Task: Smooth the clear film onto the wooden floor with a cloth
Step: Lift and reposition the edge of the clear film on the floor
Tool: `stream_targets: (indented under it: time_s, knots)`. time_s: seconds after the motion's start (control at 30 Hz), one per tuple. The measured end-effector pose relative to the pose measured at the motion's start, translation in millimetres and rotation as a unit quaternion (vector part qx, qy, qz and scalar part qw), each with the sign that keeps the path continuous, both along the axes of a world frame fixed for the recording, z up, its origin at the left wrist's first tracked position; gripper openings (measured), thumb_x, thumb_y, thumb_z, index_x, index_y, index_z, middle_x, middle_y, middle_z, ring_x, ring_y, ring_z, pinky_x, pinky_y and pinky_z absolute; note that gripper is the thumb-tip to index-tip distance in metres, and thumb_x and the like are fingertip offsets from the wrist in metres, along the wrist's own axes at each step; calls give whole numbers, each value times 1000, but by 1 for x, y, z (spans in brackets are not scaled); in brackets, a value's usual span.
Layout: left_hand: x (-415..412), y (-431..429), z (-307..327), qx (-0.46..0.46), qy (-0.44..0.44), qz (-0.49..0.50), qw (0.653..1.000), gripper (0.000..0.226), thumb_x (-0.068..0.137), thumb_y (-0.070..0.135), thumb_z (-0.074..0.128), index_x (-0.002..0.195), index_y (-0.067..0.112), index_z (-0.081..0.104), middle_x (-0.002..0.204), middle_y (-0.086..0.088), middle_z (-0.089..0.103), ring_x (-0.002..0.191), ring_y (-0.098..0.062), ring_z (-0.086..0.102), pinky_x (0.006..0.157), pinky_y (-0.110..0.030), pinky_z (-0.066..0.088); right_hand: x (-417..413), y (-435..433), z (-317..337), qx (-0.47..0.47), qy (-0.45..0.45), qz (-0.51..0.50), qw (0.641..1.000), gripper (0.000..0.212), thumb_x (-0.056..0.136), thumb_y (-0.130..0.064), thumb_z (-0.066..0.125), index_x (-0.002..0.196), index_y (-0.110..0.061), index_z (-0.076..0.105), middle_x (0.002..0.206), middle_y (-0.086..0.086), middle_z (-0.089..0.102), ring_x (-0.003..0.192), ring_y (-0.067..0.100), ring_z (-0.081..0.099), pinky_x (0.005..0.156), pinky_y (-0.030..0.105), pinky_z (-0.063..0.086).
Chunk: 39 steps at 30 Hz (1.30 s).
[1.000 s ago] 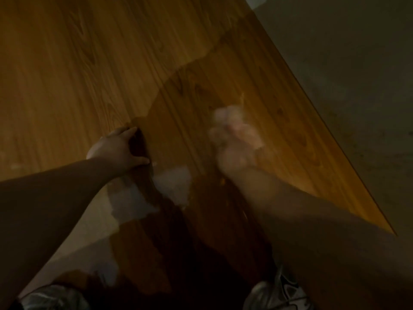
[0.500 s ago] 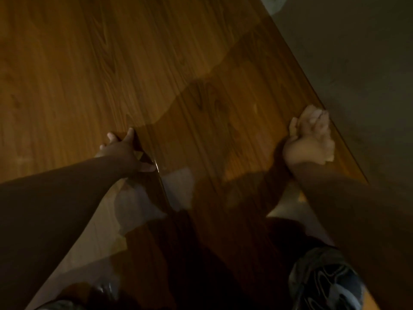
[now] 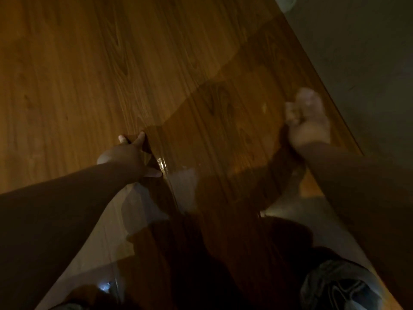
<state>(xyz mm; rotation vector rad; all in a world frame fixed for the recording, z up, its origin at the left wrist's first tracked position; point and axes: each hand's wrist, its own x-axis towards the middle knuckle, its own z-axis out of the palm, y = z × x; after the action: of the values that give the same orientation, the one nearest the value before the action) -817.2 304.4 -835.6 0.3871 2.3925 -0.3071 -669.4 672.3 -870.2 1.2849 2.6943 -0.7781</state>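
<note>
While the room is dim, a head-worn view looks down at a wooden floor (image 3: 78,70) with brown plank grain. A sheet of clear film (image 3: 223,135) lies over the right and lower part of it, showing as a darker, glossier band whose wavy far edge runs diagonally up toward the right. The left hand (image 3: 125,156) rests on the floor at the film's left edge — fingers spread, thumb out to the right, pressing beside a shiny raised ridge in the film. The right hand (image 3: 308,128) is on the film near its right border, blurred; it appears bunched around something pale, likely the cloth, though whether the fingers are curled tight or loose cannot be told. To the right of the planks lies a plain grey floor surface (image 3: 368,63). Pale patches (image 3: 183,186) show through the film between the two forearms. At the bottom right, a grey shoe (image 3: 339,289) is in view — partly cut off by the frame.
</note>
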Motion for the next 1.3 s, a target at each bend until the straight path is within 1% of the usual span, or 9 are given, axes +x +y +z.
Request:
stream_targets:
  time_s: [0.13,0.27,0.43,0.53,0.63,0.77,0.9,1.03,1.3]
  knots:
    - [3,3,2,-4,7,-2,1000,122,64,69,72,151,36,-8,159,-18,0,138,-36,34,99,-46,43,-7,-22,5,28,-84,-91,992,54,101,-40,25,152,-28,10,160,6,-4,146,29,-1,118,45,3]
    - [3,3,0,-8,17,3,1000,122,64,69,72,151,37,-8,160,-17,-1,139,-38,31,101,-47,42,-34,-95,1,-29,-14,133,991,45,101,-36,31,145,-42,29,160,-2,7,146,27,7,117,44,4]
    - [1,1,-6,-7,24,4,1000,125,60,70,73,151,39,-6,159,-18,1,138,-39,32,98,-48,42,-37,-114,1,6,-4,411,912,47,98,-29,37,144,-37,34,159,-4,12,147,16,3,119,39,0]
    - [0,0,-9,-5,25,4,1000,125,60,70,73,151,39,-6,159,-19,1,139,-41,30,99,-49,40,-28,-57,1,68,23,338,938,53,94,-23,46,146,-30,35,157,-4,19,145,15,12,119,31,4]
    - [0,-1,-11,1,20,9,1000,125,60,70,74,150,40,-6,159,-18,0,139,-40,29,99,-49,40,-8,-5,1,79,-31,76,993,52,98,-35,37,149,-28,26,159,0,14,146,19,12,119,38,11]
    - [0,-2,-10,4,30,5,1000,123,60,70,73,150,40,-5,159,-18,1,139,-39,30,98,-48,42,7,-10,-2,17,-82,-180,980,58,98,-53,18,151,-34,4,160,-2,-6,147,23,-3,117,40,1]
    - [3,1,-8,9,25,12,1000,121,64,65,74,152,37,-5,159,-20,-2,139,-42,27,102,-50,39,-4,-60,-8,-15,-47,9,999,50,98,-47,27,147,-45,17,160,-6,-2,146,27,-1,115,45,0]
    - [8,8,-7,46,0,76,996,121,68,46,82,151,37,-5,159,-18,-10,142,-48,10,109,-56,30,-1,-57,-4,31,6,280,959,52,97,-32,41,147,-35,30,159,-2,13,146,19,6,118,35,-2]
    - [59,11,-16,124,34,0,992,72,91,22,57,152,30,19,161,-9,3,144,-43,10,113,-47,22,39,-52,11,21,-83,-55,995,49,99,-45,30,147,-38,25,160,2,7,142,33,14,114,47,16]
